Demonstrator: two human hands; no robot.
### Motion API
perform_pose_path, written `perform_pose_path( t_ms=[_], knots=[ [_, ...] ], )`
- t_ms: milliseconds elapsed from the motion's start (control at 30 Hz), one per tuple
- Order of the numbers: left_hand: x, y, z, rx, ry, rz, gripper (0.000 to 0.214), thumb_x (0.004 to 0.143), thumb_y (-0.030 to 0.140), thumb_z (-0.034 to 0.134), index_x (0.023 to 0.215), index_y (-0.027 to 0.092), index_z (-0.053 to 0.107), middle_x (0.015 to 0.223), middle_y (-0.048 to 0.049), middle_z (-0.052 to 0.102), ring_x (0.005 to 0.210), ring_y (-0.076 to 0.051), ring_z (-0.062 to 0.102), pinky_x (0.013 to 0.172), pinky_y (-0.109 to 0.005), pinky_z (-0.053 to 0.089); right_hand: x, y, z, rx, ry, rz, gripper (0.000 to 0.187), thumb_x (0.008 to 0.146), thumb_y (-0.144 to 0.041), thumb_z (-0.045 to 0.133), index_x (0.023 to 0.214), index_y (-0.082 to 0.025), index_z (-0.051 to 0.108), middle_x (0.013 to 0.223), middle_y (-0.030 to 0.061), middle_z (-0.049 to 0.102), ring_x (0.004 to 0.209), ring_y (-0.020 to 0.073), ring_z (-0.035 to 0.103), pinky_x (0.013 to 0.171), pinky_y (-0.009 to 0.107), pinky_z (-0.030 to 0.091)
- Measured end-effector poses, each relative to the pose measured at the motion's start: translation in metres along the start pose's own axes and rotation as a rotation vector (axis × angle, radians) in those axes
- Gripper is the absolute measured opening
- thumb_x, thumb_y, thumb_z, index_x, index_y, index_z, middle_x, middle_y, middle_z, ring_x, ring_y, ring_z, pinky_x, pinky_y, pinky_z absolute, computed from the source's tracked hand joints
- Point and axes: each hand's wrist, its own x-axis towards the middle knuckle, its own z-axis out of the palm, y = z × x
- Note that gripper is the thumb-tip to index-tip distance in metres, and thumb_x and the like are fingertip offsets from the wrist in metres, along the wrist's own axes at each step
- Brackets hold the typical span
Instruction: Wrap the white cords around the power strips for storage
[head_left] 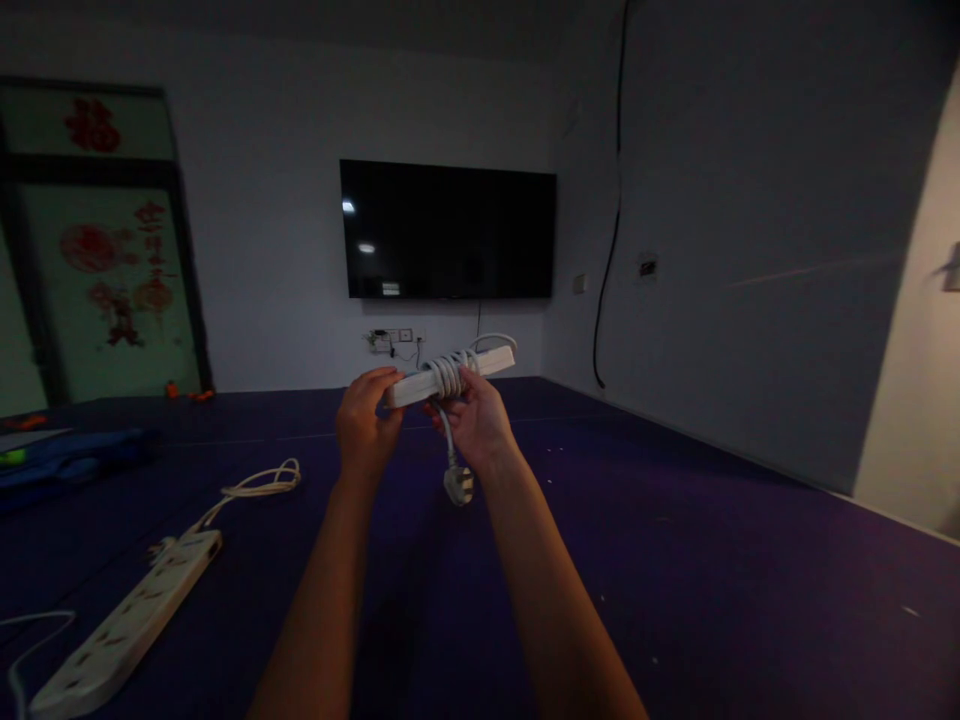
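I hold a white power strip (491,362) up in front of me with both hands. Its cord (447,375) is wound several times around the strip's middle. My left hand (365,425) grips the strip's left end. My right hand (474,420) is closed on the strip at the wound cord. The white plug (458,485) dangles on a short length of cord below my right hand.
A second white power strip (124,625) lies on the dark purple floor at lower left, its cord (259,485) looped beside it. A blue object (67,455) lies at far left. A black TV (448,230) hangs on the far wall above wall sockets (394,337).
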Motion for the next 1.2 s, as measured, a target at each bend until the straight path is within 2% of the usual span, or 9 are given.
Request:
perform_pose_path(
  t_ms=[167, 267, 400, 467, 633, 733, 867, 1000, 1200],
  knots=[
    [0.002, 0.007, 0.004, -0.008, -0.064, 0.065, 0.018, 0.078, 0.02, 0.054, 0.095, 0.019, 0.06, 0.107, -0.0071, 0.064, 0.102, -0.022, 0.057, 0.091, -0.039, 0.042, 0.005, 0.005, -0.005, -0.016, 0.053, -0.061, 0.024, 0.08, -0.039, 0.059, 0.077, -0.015, 0.059, 0.054, -0.0004, 0.058, 0.045, 0.0102, 0.052, 0.04, 0.019, 0.035],
    [0.006, 0.009, 0.004, -0.075, -0.114, -0.026, 0.031, 0.072, 0.02, 0.065, 0.102, 0.019, 0.06, 0.113, -0.0086, 0.061, 0.107, -0.024, 0.054, 0.093, -0.041, 0.04, 0.008, 0.002, -0.01, 0.004, 0.024, -0.058, 0.022, 0.08, -0.036, 0.061, 0.076, -0.015, 0.059, 0.055, -0.0001, 0.058, 0.047, 0.0101, 0.052, 0.043, 0.02, 0.038],
    [0.011, 0.013, 0.001, -0.337, -0.177, -0.37, 0.07, 0.054, 0.034, 0.081, 0.117, 0.019, 0.054, 0.121, -0.0122, 0.056, 0.106, -0.027, 0.055, 0.087, -0.041, 0.046, 0.008, -0.005, -0.014, 0.026, 0.005, -0.109, 0.016, 0.082, -0.031, 0.059, 0.077, -0.015, 0.06, 0.056, 0.0001, 0.06, 0.049, 0.0105, 0.053, 0.044, 0.02, 0.039],
    [0.013, 0.018, -0.002, -0.503, -0.193, -0.572, 0.074, 0.054, 0.037, 0.081, 0.119, 0.018, 0.053, 0.123, -0.0144, 0.055, 0.1, -0.025, 0.058, 0.079, -0.035, 0.05, 0.008, -0.006, -0.014, 0.016, 0.011, -0.135, 0.015, 0.082, -0.03, 0.059, 0.078, -0.016, 0.06, 0.057, 0.0, 0.06, 0.049, 0.0106, 0.053, 0.043, 0.02, 0.039],
    [0.017, 0.031, -0.004, -0.826, -0.248, -1.041, 0.044, 0.069, 0.04, 0.071, 0.103, 0.013, 0.061, 0.094, -0.0123, 0.068, 0.062, -0.016, 0.066, 0.053, -0.024, 0.052, 0.007, -0.006, -0.013, 0.017, 0.011, -0.187, 0.014, 0.078, -0.027, 0.065, 0.074, -0.015, 0.06, 0.058, -0.0012, 0.061, 0.05, 0.0088, 0.054, 0.044, 0.018, 0.041],
    [0.02, 0.036, -0.002, -0.952, -0.266, -1.165, 0.027, 0.073, 0.032, 0.069, 0.088, 0.01, 0.063, 0.075, -0.0083, 0.069, 0.052, -0.015, 0.065, 0.049, -0.023, 0.053, 0.005, -0.007, -0.011, 0.035, 0.0, -0.2, 0.01, 0.079, -0.023, 0.064, 0.075, -0.014, 0.059, 0.059, -0.0016, 0.062, 0.05, 0.0083, 0.055, 0.045, 0.017, 0.044],
    [0.019, 0.036, 0.003, -1.027, -0.144, -1.125, 0.02, 0.07, 0.021, 0.07, 0.084, 0.008, 0.063, 0.075, -0.0086, 0.069, 0.058, -0.014, 0.066, 0.055, -0.021, 0.054, 0.001, -0.007, -0.009, 0.028, -0.029, -0.139, 0.011, 0.082, -0.022, 0.06, 0.075, -0.013, 0.058, 0.061, 0.0014, 0.065, 0.054, 0.011, 0.06, 0.05, 0.02, 0.049],
    [0.015, 0.032, 0.007, -0.957, -0.051, -0.964, 0.036, 0.06, 0.016, 0.074, 0.093, 0.01, 0.061, 0.086, -0.006, 0.068, 0.068, -0.015, 0.065, 0.062, -0.025, 0.056, 0.002, -0.005, -0.01, -0.05, -0.005, -0.05, 0.017, 0.086, -0.027, 0.056, 0.077, -0.013, 0.057, 0.061, 0.0044, 0.066, 0.054, 0.0131, 0.062, 0.055, 0.023, 0.051],
    [0.011, 0.02, 0.008, -0.84, -0.083, -0.794, 0.054, 0.056, 0.02, 0.075, 0.106, 0.014, 0.057, 0.092, -0.0055, 0.066, 0.077, -0.017, 0.064, 0.068, -0.03, 0.056, 0.005, -0.006, -0.016, -0.292, 0.021, 0.045, 0.025, 0.092, -0.033, 0.044, 0.081, -0.014, 0.056, 0.058, 0.0045, 0.065, 0.048, 0.0125, 0.061, 0.045, 0.02, 0.045]
  ],
)
